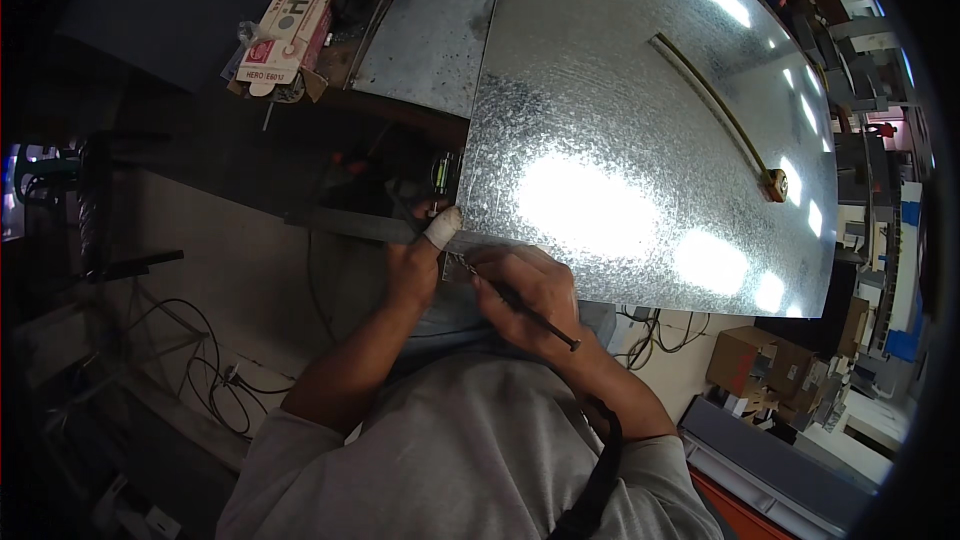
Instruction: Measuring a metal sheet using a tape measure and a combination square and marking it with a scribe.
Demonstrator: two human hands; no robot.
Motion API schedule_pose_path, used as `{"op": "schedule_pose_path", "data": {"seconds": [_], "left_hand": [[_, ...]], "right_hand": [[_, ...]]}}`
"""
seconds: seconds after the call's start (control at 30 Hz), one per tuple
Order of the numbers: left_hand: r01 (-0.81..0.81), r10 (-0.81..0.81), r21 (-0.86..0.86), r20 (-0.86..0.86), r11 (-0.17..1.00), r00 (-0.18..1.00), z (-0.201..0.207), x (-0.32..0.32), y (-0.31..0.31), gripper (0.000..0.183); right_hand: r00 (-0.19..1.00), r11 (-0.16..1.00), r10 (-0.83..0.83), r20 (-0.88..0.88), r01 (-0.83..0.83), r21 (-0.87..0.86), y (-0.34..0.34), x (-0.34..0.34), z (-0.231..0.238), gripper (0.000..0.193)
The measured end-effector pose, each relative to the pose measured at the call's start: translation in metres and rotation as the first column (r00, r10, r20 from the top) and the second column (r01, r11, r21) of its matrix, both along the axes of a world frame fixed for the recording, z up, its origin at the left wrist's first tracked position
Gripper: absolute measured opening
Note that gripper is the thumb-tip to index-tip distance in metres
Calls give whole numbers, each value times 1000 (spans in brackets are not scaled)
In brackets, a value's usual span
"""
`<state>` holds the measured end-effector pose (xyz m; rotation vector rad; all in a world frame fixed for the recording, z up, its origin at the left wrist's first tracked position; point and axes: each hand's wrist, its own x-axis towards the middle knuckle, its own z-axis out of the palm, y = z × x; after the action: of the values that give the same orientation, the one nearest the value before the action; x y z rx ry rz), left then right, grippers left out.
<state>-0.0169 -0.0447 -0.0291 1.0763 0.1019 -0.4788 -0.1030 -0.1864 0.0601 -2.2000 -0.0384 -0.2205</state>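
Mottled silver sheet (560, 90); right fingers (492, 260) curled round dark rod (547, 323); left fingers (443, 229), hold unclear

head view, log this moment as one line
left hand: by corner of metal sheet | right hand: holding dark rod-shaped tool | tape measure: extended on sheet

I can see a broad metal sheet (600, 110), grey, mottled and shiny, lying flat with glare pooled on it. Just off the sheet's near-left corner, 1 slender dark rod (540, 318) sits slantwise in the right hand (525, 285), its small flared end sticking out toward the worker; its other end is hard to make out. Beside the sheet's left edge, by that corner, is 1 small dark tool bearing a green strip (440, 176).
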Motion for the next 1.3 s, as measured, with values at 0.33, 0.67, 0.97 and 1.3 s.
{"op": "schedule_pose_path", "data": {"seconds": [0.33, 0.67, 0.97, 1.3], "left_hand": [[-9, 9, 15, 24, 1000, 1000, -3, 0, 1, 18], [-50, 50, 33, -2, 998, 999, -6, -3, -1, 22], [-33, 33, 40, -11, 999, 999, -6, 2, -1, 21], [-44, 43, -16, -31, 999, 999, -6, 1, -1, 17]], "right_hand": [[999, 995, -34, 28, 36, -89, 8, 3, 5, 11], [962, 985, -172, -210, 165, -54, -33, -36, 26, 13], [996, 999, -26, -81, 30, 43, -16, -24, 10, 13], [1000, 999, -24, -14, 24, -37, 1, -6, 0, 13]]}}
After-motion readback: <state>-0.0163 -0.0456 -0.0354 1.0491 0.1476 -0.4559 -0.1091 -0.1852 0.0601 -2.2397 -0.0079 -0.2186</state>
